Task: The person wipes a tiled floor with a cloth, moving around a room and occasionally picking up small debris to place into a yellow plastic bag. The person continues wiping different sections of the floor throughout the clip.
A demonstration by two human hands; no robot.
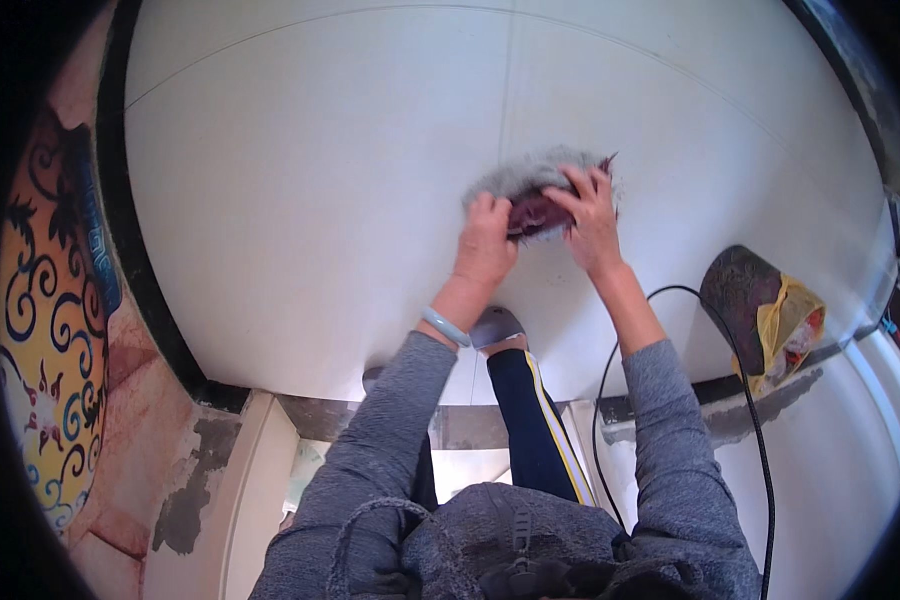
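Note:
Near the middle of the head view, a bundle of grey fuzzy, fur-like material (525, 171) with a dark red, torn-looking part (536, 216) is held low over the pale tiled floor (300, 187). My left hand (487, 236) grips the left end of the bundle, fingers curled; a pale bangle (445, 328) circles that wrist. On the right side, my right hand (589, 214) has its fingers spread over the bundle and pressed on it. What the bundle is exactly, I cannot tell. Small dark specks lie on the floor beside and below it.
A dark patterned bin (739, 300) with a yellow plastic bag lies tipped at the right. A black cable (757, 427) loops beside my right arm. My slippered foot (497, 327) stands just below my hands. A doorway frame (251, 465) is behind me; a painted wall (52, 322) rises at left.

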